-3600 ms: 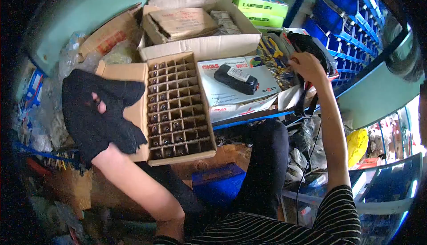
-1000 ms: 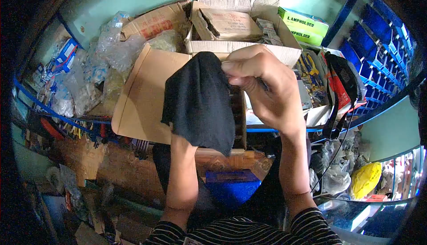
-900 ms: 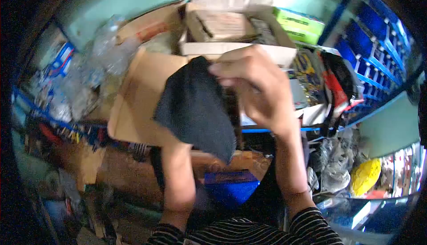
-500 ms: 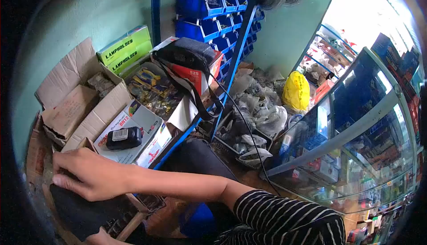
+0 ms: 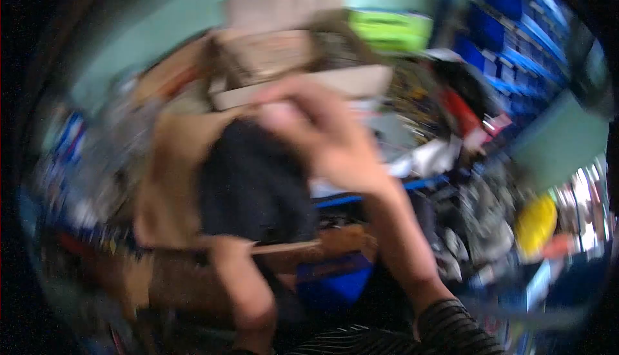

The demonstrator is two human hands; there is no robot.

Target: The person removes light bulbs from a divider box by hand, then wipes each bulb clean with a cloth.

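Observation:
A dark black sheet-like piece [image 5: 255, 181], perhaps cloth or a bag, hangs in front of me, smeared by motion. My right hand [image 5: 309, 120] is at its upper edge, with thumb and fingers curled together on it. From below comes my left forearm; my left hand [image 5: 232, 249] is mostly hidden by the black piece, and its fingers do not show. Brown cardboard [image 5: 167, 181] stands upright just behind and left of the black piece. I cannot make out what the black piece covers.
Behind my right hand is an open carton [image 5: 274, 52], with a lime-green box [image 5: 390, 31] to its right. Blue parts bins [image 5: 500, 26] rise at the upper right. A yellow bag [image 5: 536, 226] and clear plastic bags [image 5: 480, 220] lie at the right.
My view has swung left, so the carton and bins appear further right. My right hand remains at the black piece, and more of my left forearm shows.

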